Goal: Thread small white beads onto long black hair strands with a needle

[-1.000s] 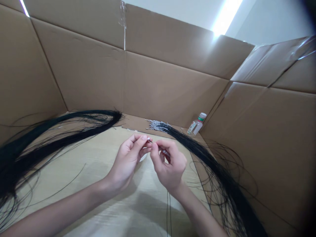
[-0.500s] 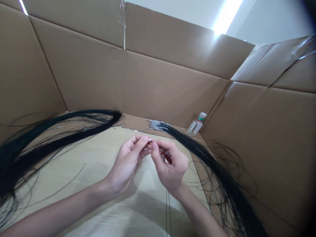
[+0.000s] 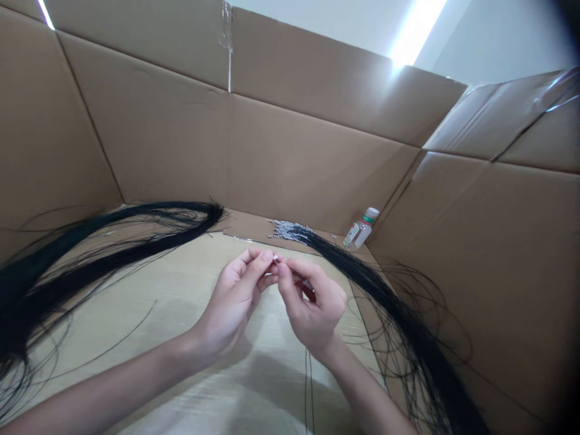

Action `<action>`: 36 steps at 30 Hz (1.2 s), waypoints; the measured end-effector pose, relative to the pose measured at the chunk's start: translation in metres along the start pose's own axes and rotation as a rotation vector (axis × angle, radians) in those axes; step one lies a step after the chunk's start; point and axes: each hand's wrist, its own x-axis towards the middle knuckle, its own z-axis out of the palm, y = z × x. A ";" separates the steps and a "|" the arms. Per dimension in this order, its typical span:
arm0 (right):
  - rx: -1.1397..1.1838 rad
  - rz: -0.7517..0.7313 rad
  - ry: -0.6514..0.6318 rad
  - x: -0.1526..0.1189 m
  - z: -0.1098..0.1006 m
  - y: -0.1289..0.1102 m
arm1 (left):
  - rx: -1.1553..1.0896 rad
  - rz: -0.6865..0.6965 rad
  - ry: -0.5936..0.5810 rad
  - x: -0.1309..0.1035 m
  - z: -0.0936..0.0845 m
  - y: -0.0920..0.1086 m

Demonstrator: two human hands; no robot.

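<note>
My left hand (image 3: 235, 299) is closed in a pinch, thumb against fingers, on a small white piece (image 3: 275, 258) whose exact kind is too small to tell. Right beside it, fingertips almost touching, my right hand (image 3: 315, 305) is curled shut on a thin black cord (image 3: 306, 380). Two strands of it hang down below the right wrist. A short dark length with something shiny shows between the right thumb and fingers. Both hands are raised over the pale work surface (image 3: 181, 308).
A thick bundle of dark cords (image 3: 113, 266) lies looped at left. Along the right runs another black bundle (image 3: 385, 287), its tips carrying silvery beaded ends (image 3: 292, 231). A small clear bottle with a white cap (image 3: 360, 231) leans in the corner. Cardboard walls (image 3: 317, 163) surround the surface.
</note>
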 end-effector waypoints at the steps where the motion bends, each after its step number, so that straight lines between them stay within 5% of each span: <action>1: 0.003 -0.001 0.002 0.000 0.000 0.000 | -0.001 -0.001 -0.001 0.000 0.000 0.000; 20: -0.018 -0.099 0.050 0.000 -0.001 0.003 | -0.060 -0.022 -0.024 -0.001 0.000 0.003; 36: 0.028 0.032 0.055 -0.004 0.005 -0.001 | 0.226 0.179 0.040 -0.001 -0.005 -0.002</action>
